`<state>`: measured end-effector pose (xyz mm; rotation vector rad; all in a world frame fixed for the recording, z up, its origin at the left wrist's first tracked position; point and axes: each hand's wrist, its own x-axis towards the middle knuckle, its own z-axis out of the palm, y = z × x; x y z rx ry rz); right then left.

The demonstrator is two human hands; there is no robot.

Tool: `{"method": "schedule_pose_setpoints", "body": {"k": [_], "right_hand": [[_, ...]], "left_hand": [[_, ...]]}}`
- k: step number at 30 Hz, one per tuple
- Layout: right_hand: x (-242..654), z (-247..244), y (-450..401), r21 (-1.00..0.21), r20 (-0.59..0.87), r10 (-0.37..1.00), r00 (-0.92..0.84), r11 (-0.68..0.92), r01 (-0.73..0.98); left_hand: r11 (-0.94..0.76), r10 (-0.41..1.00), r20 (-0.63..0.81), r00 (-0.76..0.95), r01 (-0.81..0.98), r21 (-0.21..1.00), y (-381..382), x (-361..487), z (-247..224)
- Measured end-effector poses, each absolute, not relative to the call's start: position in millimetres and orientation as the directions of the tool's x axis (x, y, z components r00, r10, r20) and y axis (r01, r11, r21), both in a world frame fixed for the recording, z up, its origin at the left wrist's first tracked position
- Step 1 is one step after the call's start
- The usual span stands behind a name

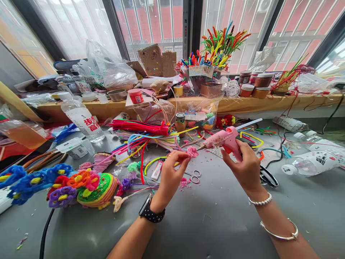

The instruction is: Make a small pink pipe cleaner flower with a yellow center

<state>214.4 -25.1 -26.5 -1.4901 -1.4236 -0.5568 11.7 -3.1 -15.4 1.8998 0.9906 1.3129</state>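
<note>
My left hand point(172, 171), with a black watch on its wrist, pinches a small pink pipe-cleaner flower point(192, 151). In my right hand point(244, 163) is a pink hot glue gun point(221, 139), a clear glue stick point(249, 124) jutting from its back. The gun's nozzle points left, close beside the flower; whether they touch I cannot tell. Below the flower, small scissors point(194, 176) lie on the grey table next to pink fuzzy clippings point(184, 183). A ruler point(214, 153) lies partly hidden behind the gun.
Bundled red pipe cleaners point(140, 126) lie behind my left hand. Finished fuzzy flowers point(63, 196) fill the table's left side. A water bottle point(82, 118) stands at the left; several others point(315, 162) lie at the right. Black cable point(279, 158) runs behind my right hand.
</note>
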Motion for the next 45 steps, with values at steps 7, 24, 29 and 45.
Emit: {"method": "schedule_pose_setpoints", "body": {"k": [7,24,29,45], "right_hand": [[215.2,-28.3,-24.6,-0.282,0.855,0.488,0.173,0.159,0.946],[215.1,-28.0,-24.9,-0.275,0.847,0.513,0.143,0.192,0.942],[216.1,-28.7,-25.7,-0.280,0.844,0.515,0.146,0.192,0.941],[214.7,-26.1,-26.4,-0.274,0.855,0.498,0.147,0.192,0.942]], "left_hand": [[-0.532,0.845,0.484,0.229,0.257,0.807,-4.1,11.7,-15.8],[-0.525,0.848,0.469,0.247,0.266,0.808,-4.5,12.8,-16.1],[-0.525,0.848,0.468,0.250,0.264,0.809,-4.2,12.7,-16.0],[-0.531,0.845,0.478,0.241,0.274,0.802,-3.7,12.5,-16.5]]}}
